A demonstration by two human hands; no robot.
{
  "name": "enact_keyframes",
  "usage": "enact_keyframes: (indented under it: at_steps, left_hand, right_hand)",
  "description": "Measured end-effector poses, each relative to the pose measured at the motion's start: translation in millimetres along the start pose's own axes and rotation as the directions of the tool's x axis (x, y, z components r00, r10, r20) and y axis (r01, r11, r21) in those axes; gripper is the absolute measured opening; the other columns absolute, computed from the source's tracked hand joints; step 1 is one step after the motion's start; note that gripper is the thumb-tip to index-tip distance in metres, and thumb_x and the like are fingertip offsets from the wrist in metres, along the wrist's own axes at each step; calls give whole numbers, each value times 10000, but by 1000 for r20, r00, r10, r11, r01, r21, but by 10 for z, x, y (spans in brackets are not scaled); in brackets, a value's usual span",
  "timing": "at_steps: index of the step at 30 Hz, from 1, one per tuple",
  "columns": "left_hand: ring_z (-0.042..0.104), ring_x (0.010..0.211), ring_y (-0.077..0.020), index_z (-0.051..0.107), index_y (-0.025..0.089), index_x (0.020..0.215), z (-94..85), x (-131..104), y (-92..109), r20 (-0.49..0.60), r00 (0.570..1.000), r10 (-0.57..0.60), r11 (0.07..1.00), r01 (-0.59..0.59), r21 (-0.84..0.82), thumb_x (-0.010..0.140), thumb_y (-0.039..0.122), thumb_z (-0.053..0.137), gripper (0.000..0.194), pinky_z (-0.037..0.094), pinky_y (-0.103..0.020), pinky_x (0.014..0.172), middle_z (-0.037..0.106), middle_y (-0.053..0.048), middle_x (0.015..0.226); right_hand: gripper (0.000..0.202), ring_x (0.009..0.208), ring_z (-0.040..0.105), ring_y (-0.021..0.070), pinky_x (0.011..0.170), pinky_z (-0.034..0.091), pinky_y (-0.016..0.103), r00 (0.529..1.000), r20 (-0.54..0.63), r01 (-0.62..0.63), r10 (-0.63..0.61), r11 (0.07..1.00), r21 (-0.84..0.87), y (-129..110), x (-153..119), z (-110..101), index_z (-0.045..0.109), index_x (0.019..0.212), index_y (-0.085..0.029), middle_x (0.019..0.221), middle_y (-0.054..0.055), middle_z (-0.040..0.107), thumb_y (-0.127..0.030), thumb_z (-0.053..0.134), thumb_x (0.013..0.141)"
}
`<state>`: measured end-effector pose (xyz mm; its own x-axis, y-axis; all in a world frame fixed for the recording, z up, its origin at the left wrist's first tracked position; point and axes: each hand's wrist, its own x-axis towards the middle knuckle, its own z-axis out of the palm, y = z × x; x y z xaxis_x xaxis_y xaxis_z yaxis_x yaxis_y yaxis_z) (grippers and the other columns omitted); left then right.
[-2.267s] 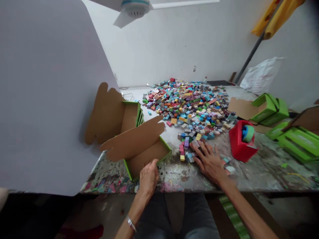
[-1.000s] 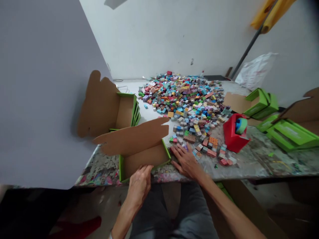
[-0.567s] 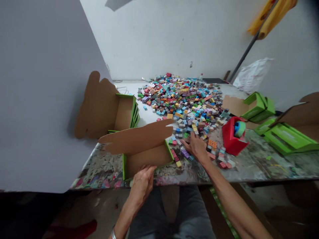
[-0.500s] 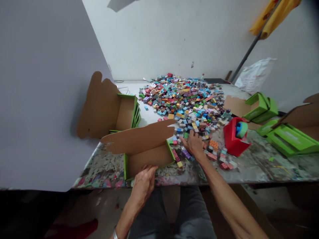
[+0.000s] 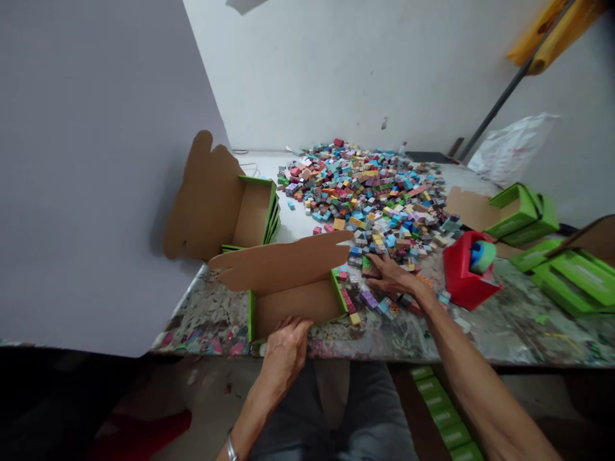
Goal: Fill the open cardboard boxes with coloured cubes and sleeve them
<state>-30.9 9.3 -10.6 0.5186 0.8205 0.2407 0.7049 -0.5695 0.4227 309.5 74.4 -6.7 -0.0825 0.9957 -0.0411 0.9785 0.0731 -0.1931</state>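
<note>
My left hand (image 5: 287,349) is closed over the front wall of an open green cardboard box (image 5: 298,306) with a bare brown inside. The box's brown flap (image 5: 288,259) stands up at the back. To the right, my right hand (image 5: 391,276) reaches into the near edge of a heap of small printed colored blocks (image 5: 365,182). Its fingers and thumb are apart, on either side of a green and brown block (image 5: 368,266). Purple blocks (image 5: 369,298) and a yellow block (image 5: 355,319) lie between that hand and the box.
More open green boxes (image 5: 257,208) stand stacked at the left. A red tape dispenser (image 5: 466,272) and further green boxes (image 5: 571,282) are at the right. A large grey panel (image 5: 96,173) borders the left side. Several green boxes (image 5: 444,413) show below the table edge.
My right hand has turned, its fingers now pointing left around the green and brown block. My left hand stays on the box. The view has shifted slightly left, showing green boxes below the table.
</note>
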Motion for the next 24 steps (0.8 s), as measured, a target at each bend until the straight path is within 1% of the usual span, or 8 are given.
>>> enact_keyframes:
  at_steps: [4, 8, 11, 14, 16, 19, 21, 24]
  left_hand:
    - [639, 938, -200, 637, 216, 1030, 1, -1, 5, -7, 1000, -4, 1000, 4, -9, 892, 142, 423, 266, 514, -336, 849, 697, -53, 986]
    - [635, 923, -210, 637, 213, 999, 22, 31, 47, -4, 1000, -26, 1000, 26, -14, 890, 137, 431, 245, 511, -354, 844, 691, -50, 950]
    - [626, 916, -213, 635, 211, 995, -13, 11, 128, -1, 999, -44, 999, 44, -28, 879, 123, 448, 237, 508, -368, 845, 682, -54, 951]
    - [590, 1009, -208, 619, 209, 1062, -153, -120, 162, -126, 991, -46, 997, 38, -67, 879, 121, 456, 260, 484, -364, 896, 640, -79, 1095]
    - [556, 1078, -206, 600, 196, 1114, -288, -279, 95, -296, 950, -99, 993, 75, -94, 892, 135, 450, 275, 455, -367, 943, 600, -100, 1162]
    - [564, 1059, -195, 610, 175, 1093, -456, -561, -140, -487, 823, -292, 955, 224, -194, 913, 177, 442, 246, 452, -352, 943, 613, -103, 1098]
    - [589, 1003, -185, 631, 172, 1044, -478, -692, -328, -507, 753, -420, 905, 303, -299, 919, 215, 445, 228, 472, -333, 905, 632, -89, 1036]
    - [610, 953, -182, 654, 168, 995, -399, -725, -519, -478, 708, -520, 842, 331, -426, 915, 269, 460, 233, 489, -319, 869, 651, -82, 992]
  right_hand:
    - [584, 956, 577, 226, 808, 456, 307, 1000, -18, 22, -21, 998, 52, 36, 45, -87, 489, 1265, -135, 1111, 129, 566, -448, 619, 789]
    - [602, 955, 578, 253, 802, 460, 345, 982, -190, 28, -2, 991, 132, -90, -119, -268, 493, 1245, -142, 1111, 132, 570, -509, 603, 781]
    - [620, 945, 587, 257, 792, 465, 352, 958, -270, 152, -95, 968, 200, -431, -262, -420, 482, 1269, -191, 1117, 114, 577, -540, 602, 771]
    - [604, 953, 595, 257, 803, 471, 352, 941, -217, 310, -259, 918, 248, -975, -288, -448, 502, 1252, -218, 1135, 110, 583, -536, 620, 753]
    - [597, 947, 603, 253, 807, 471, 344, 925, -154, 378, -349, 888, 261, -1386, -237, -383, 518, 1233, -224, 1128, 104, 593, -528, 641, 734]
    - [612, 946, 619, 249, 815, 466, 335, 913, -26, 403, -408, 886, 230, -1952, -107, -231, 509, 1261, -231, 1182, 98, 579, -499, 658, 731]
    - [619, 991, 614, 271, 835, 458, 352, 916, 71, 378, -396, 907, 186, -2227, -18, -132, 495, 1291, -235, 1249, 110, 544, -465, 659, 740]
    - [682, 1140, 544, 310, 918, 422, 392, 897, 180, 372, -404, 909, 189, -2432, 59, -11, 421, 1371, -230, 1357, 139, 463, -416, 651, 757]
